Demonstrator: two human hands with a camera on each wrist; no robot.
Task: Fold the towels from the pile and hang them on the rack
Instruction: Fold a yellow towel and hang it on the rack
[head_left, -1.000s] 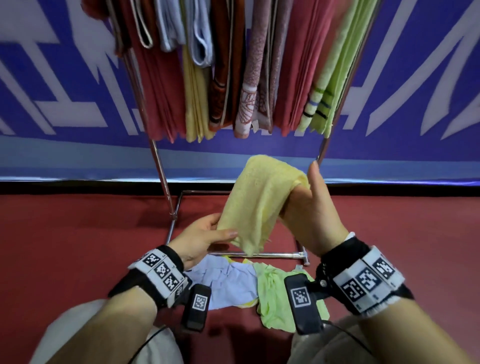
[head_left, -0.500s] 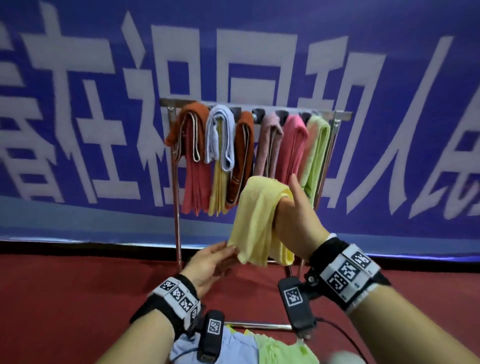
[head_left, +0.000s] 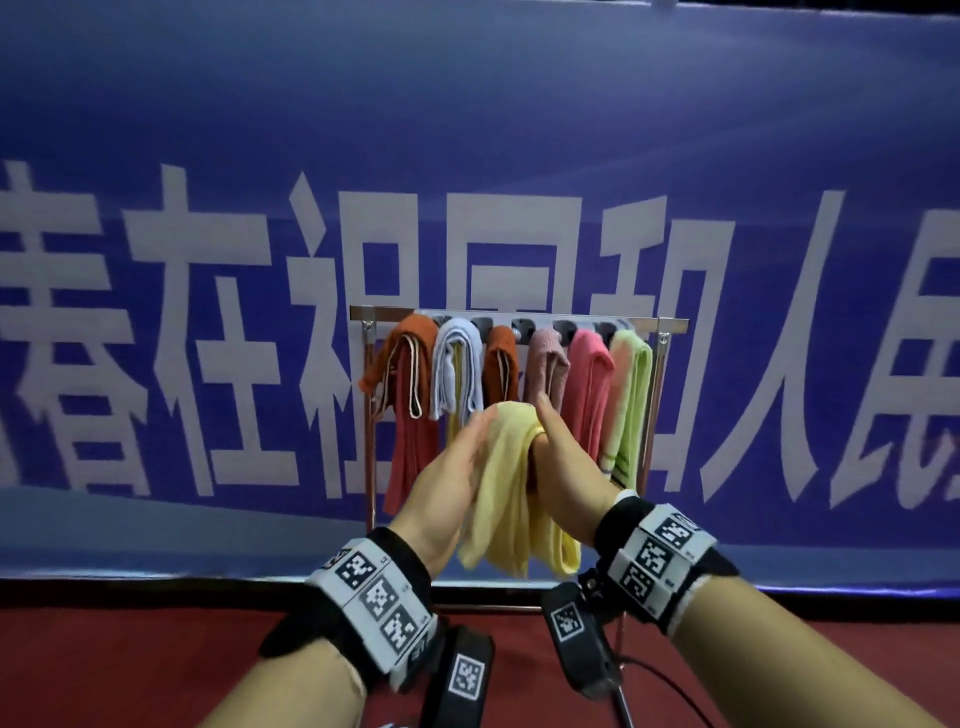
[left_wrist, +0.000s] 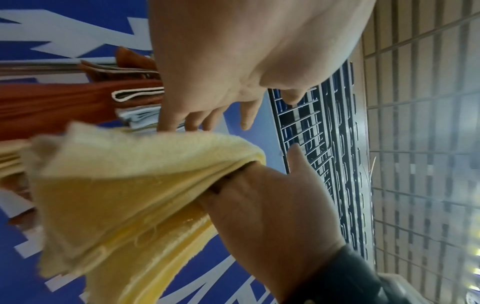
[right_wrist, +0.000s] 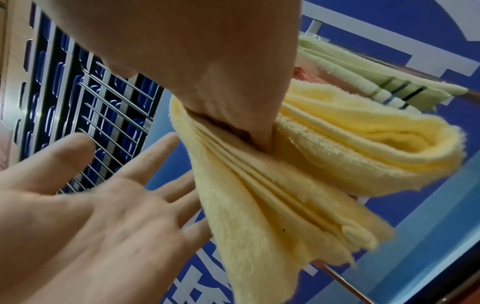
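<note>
Both hands have risen level with the rack (head_left: 519, 313). Head view: hung towels (head_left: 589, 384) fill it; the left hand (head_left: 441, 488), fingers straight, presses flat on the yellow towel (head_left: 504, 499) before it. Left wrist view: the towel drapes over the outstretched right hand (left_wrist: 272, 205), thumb clear. Right wrist view: folded layers hang both sides.

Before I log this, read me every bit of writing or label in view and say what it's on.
"春在祖国和人民": large white characters on the blue banner; the first and last are cut by the frame edges, the fourth is half hidden behind the rack.
On the wristbands: square code patterns only; any small print is too small to read.
On the hung towels and the yellow towel: no lettering visible.
</note>
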